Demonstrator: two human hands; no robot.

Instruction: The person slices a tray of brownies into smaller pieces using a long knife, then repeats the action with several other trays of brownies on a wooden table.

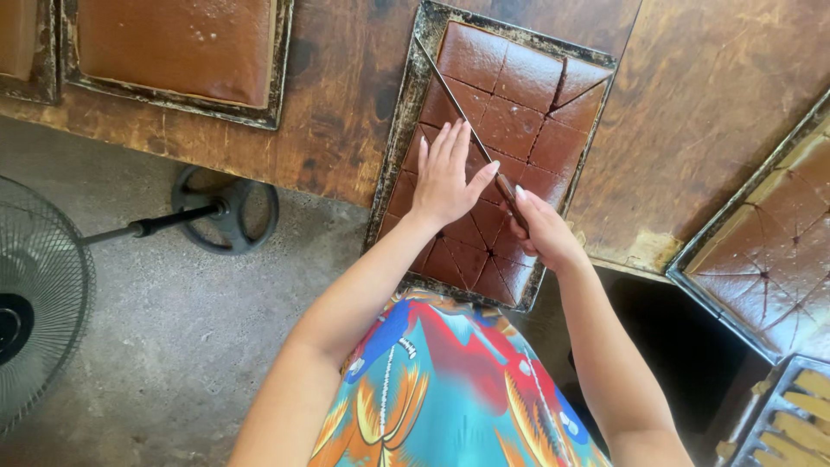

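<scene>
A dark metal tray (400,112) on a wooden table holds a brown slab cake (510,121) scored into squares and triangles. My left hand (444,177) lies flat and open on the cake, fingers spread, pressing on the blade. My right hand (543,230) grips the handle of a long thin knife (456,102), whose blade runs diagonally across the cake toward the tray's far left corner. The handle is hidden inside my fist.
Another tray of uncut brown cake (177,47) sits at the far left. A tray of scored cake (774,251) is on the right, with a tray of yellow pieces (800,411) below it. A standing fan (39,294) and its base (226,209) rest on the concrete floor.
</scene>
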